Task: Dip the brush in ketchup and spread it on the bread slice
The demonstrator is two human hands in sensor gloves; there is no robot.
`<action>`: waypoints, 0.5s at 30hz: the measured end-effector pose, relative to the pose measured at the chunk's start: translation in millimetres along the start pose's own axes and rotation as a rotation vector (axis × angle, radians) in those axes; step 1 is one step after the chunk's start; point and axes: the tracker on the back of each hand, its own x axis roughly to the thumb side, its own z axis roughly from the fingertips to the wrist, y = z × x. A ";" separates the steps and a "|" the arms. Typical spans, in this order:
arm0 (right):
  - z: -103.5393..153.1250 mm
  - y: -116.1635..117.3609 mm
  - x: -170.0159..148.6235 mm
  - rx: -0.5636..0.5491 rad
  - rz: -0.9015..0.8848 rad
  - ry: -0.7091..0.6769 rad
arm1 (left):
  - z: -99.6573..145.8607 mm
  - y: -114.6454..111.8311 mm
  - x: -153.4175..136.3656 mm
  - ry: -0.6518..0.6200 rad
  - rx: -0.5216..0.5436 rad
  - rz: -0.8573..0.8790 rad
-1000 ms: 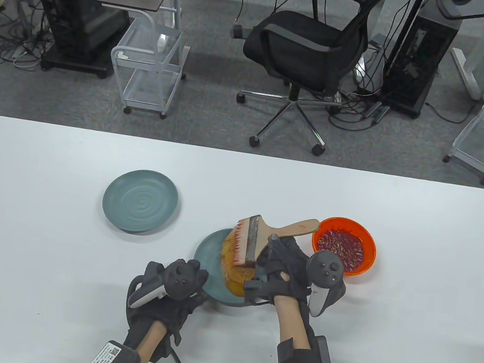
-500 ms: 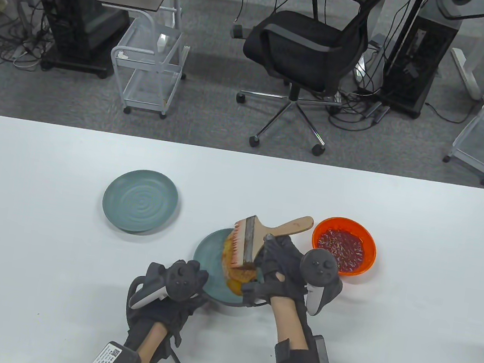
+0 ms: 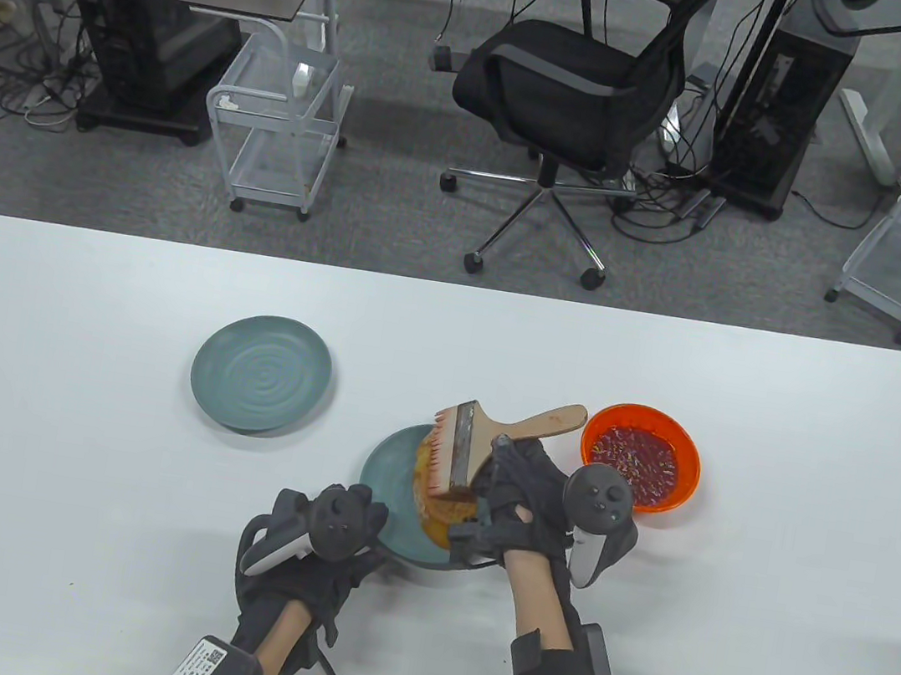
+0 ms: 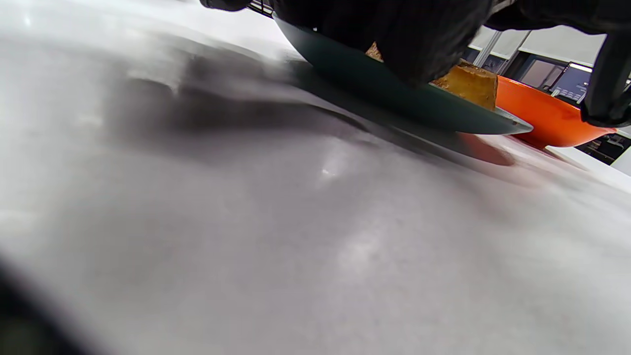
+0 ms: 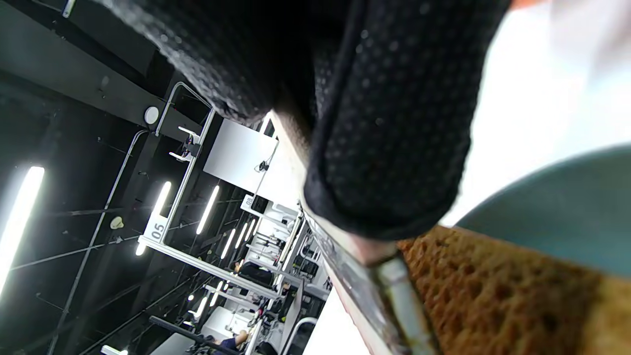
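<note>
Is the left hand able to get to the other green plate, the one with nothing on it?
Probably yes. The left hand rests at the near rim of the plate holding the bread. The bare plate lies up and to its left, with only open table between them.

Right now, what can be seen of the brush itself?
The brush is a wide, flat paintbrush with a pale wooden handle, a dull metal ferrule and light bristles stained reddish at the tips. The right hand holds it near where handle meets ferrule, the handle end pointing toward the orange bowl. Its bristles lie over the bread slice on the teal plate; actual contact cannot be confirmed.
</note>
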 end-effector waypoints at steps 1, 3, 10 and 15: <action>-0.9 -4.5 1.4 -0.031 0.019 -0.029 | 0.1 0.0 -0.1 0.000 -0.001 0.001; -3.1 -18.8 6.5 -0.123 0.118 -0.110 | 0.2 0.0 -0.3 0.000 -0.003 0.005; -1.9 -7.9 6.7 -0.043 0.000 -0.070 | 0.4 -0.4 0.4 0.003 -0.005 0.000; 0.7 1.7 1.3 -0.002 0.004 -0.025 | 0.7 -0.5 -0.7 0.001 -0.005 0.008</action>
